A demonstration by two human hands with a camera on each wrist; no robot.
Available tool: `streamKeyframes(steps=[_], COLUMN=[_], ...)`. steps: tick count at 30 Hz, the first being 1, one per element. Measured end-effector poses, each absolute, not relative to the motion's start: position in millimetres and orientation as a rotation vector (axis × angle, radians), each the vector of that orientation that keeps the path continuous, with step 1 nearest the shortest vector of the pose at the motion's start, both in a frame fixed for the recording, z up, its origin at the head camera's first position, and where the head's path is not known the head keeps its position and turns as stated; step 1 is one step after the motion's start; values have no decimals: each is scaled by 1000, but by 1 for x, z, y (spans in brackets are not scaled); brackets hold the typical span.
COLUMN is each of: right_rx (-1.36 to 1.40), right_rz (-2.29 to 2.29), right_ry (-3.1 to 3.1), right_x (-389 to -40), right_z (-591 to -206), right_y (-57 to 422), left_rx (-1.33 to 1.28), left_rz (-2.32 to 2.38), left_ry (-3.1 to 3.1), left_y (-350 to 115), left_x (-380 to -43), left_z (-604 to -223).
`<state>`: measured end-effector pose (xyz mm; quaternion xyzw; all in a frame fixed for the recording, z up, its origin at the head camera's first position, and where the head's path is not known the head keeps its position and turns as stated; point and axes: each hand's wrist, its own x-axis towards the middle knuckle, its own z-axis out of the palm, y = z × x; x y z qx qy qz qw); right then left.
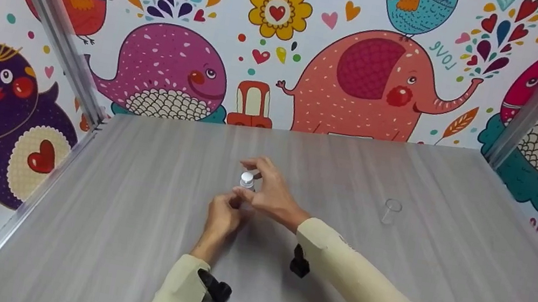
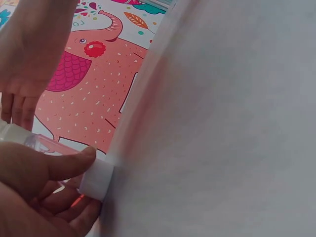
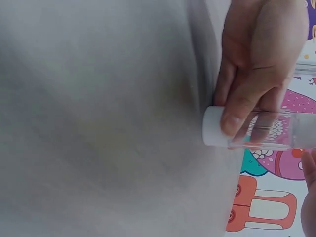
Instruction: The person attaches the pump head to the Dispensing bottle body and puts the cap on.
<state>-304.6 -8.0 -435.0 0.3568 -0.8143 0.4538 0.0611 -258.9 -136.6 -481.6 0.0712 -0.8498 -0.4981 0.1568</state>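
Note:
A small clear bottle with a white base and a white top stands upright on the table. My left hand holds it low down, the thumb and fingers pinching it at the base, as both wrist views show. Around the white top, my right hand is spread, its thumb at the near side and its fingers arched behind. In the head view a gap shows between the forefinger and the top. Whether the right thumb touches the bottle I cannot tell.
A small clear cup stands on the grey wood-grain table, right of my hands. Patterned panels with cartoon animals and metal posts border the table at the back and sides.

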Motion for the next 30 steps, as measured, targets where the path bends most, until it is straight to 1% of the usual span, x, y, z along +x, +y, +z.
streamKeyframes(steps=[9,23,30], right_rx=[1170,1182,1163], right_rz=[1394,1400,1257], right_ry=[-2477,-2454,-2480], right_x=[-306,-306,-307], right_z=[-435,-439,-440], right_y=[-4,-3,-1], left_rx=[157,167,204], left_rz=[-1443,-1441,-1412], left_ry=[-2419,-2452,-2446], left_y=[-138,-138,-137], left_x=[-260,-262,-261], left_z=[-482,-480,-482])
